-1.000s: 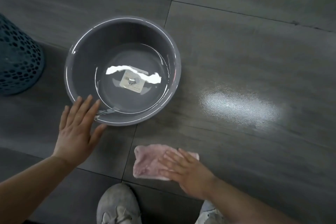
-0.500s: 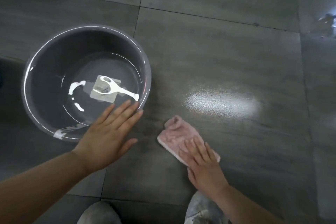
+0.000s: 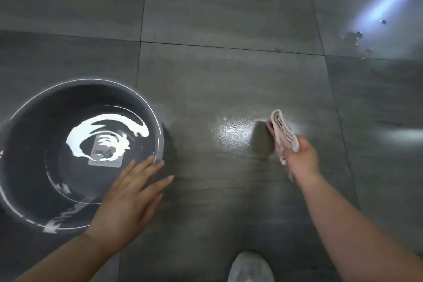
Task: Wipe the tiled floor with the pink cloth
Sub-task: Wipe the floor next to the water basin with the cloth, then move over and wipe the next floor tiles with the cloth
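Note:
The folded pink cloth (image 3: pixel 283 133) sticks forward out of my right hand (image 3: pixel 301 158), which grips its near end at the right of centre, over the grey tiled floor (image 3: pixel 229 75). A wet, shiny patch (image 3: pixel 231 131) lies just left of the cloth. My left hand (image 3: pixel 130 199) hovers with fingers spread over the near right rim of the grey basin; whether it touches the rim is unclear.
The grey basin (image 3: pixel 20 210) holds rippling water and stands at the left. The toe of a grey shoe (image 3: pixel 250 268) shows at the bottom edge. Small bits of debris (image 3: pixel 353 38) lie on the tile at the far right.
My right hand has swept the cloth forward and to the right, and the cloth now stands up on edge instead of lying flat. The water in the basin ripples more.

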`<action>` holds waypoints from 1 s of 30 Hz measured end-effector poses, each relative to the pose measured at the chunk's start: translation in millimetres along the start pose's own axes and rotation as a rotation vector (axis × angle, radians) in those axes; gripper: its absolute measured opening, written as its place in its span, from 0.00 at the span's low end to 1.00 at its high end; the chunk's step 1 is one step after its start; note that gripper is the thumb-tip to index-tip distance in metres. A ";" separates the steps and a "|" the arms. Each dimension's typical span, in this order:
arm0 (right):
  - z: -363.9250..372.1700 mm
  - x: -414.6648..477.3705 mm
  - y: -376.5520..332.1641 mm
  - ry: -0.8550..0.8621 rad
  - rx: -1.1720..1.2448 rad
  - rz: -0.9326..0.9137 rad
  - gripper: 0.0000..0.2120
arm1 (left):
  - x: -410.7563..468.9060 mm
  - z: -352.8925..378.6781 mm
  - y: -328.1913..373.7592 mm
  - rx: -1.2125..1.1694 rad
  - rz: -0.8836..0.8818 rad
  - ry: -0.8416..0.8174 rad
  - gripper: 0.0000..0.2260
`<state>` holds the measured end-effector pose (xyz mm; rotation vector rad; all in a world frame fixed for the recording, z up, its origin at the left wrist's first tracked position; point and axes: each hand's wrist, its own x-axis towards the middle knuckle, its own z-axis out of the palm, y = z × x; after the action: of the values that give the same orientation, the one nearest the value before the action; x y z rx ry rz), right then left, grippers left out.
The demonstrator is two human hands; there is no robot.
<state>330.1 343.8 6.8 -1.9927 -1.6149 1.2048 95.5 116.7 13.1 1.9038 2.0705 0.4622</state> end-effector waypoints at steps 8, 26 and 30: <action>-77.7 -120.4 -132.6 -0.261 0.496 0.208 0.14 | 74.2 -110.6 114.4 -1.059 -0.758 -0.489 0.23; -363.9 -422.2 -231.9 -0.059 0.811 0.322 0.10 | 15.5 -372.5 423.4 -1.247 -0.533 -0.686 0.17; -409.7 -472.1 -191.3 0.047 0.902 0.327 0.08 | -14.8 -374.6 487.0 -1.146 -0.498 -0.812 0.08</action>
<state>509.0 81.0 578.1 -1.6513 -0.5211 1.5939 379.1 123.9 558.3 0.6693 1.1801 0.4708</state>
